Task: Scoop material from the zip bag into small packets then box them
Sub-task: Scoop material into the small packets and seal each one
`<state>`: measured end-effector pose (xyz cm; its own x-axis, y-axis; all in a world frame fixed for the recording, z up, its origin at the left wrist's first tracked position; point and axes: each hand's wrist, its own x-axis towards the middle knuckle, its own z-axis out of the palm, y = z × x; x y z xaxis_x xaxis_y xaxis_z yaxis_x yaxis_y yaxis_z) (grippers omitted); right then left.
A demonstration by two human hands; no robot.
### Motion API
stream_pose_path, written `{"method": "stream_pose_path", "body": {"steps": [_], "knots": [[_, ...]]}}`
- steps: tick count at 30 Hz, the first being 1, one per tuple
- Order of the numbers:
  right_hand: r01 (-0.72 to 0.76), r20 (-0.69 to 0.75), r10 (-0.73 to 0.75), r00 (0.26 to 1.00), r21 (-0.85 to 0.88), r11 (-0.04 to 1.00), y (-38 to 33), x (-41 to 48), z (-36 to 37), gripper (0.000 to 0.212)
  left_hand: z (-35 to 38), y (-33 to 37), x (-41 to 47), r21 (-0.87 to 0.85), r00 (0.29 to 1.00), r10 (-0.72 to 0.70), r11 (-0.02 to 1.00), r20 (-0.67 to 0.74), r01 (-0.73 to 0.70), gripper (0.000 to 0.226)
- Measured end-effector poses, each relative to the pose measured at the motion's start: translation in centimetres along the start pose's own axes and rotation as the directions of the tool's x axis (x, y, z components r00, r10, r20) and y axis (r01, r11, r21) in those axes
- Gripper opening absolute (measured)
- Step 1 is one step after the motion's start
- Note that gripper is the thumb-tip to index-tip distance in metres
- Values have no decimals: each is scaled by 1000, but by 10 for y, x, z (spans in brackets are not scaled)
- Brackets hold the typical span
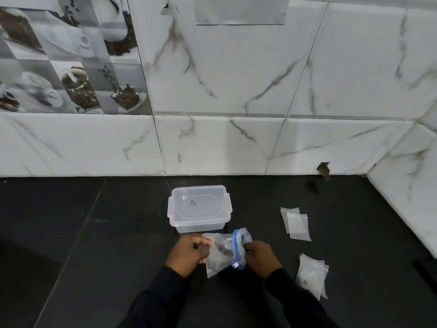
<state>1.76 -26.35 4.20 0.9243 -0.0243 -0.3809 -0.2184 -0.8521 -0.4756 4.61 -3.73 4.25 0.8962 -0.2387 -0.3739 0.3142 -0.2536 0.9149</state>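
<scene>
A dark scribble [192, 204], perhaps "71", marks the clear box lid [208, 197].

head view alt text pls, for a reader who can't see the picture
A person's left hand and right hand hold a clear zip bag with a blue seal and dark material inside, over a black counter. Behind it stands a lidded clear plastic box; small packets lie to the right, below a marble-tiled wall.

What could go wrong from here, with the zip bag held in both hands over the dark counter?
1. The zip bag, gripped by the left hand and right hand, is held sideways; its dark material could spill once it is opened.
2. The box has its lid on, so filled packets cannot go in yet.
</scene>
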Motion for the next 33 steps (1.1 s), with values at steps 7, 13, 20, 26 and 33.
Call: {"method": "stream_pose_path", "body": {"steps": [7, 13, 20, 26, 33], "knots": [[-48, -85, 65, 994, 196, 980, 7, 8, -14, 23, -5, -8, -5, 47, 999, -31, 998, 16, 31, 17], [-65, -71, 80, 994, 194, 979, 1, 10, -18, 20, 1, -25, -23, 112, 996, -40, 993, -82, 49, 12], [-224, -56, 230, 971, 103, 969, -3, 8, -7, 22, 4, -20, -46, 392, 939, 278, 902, -204, -183, 25], [-320, 21, 328, 944, 286, 903, 3, 11, -13, 25, 9, -2, -58, 353, 922, 346, 896, -175, -269, 28], [-272, -75, 317, 945, 352, 895, 25, -17, -34, 33, 11, 19, -58, 452, 933, 339, 856, -122, -252, 19]]}}
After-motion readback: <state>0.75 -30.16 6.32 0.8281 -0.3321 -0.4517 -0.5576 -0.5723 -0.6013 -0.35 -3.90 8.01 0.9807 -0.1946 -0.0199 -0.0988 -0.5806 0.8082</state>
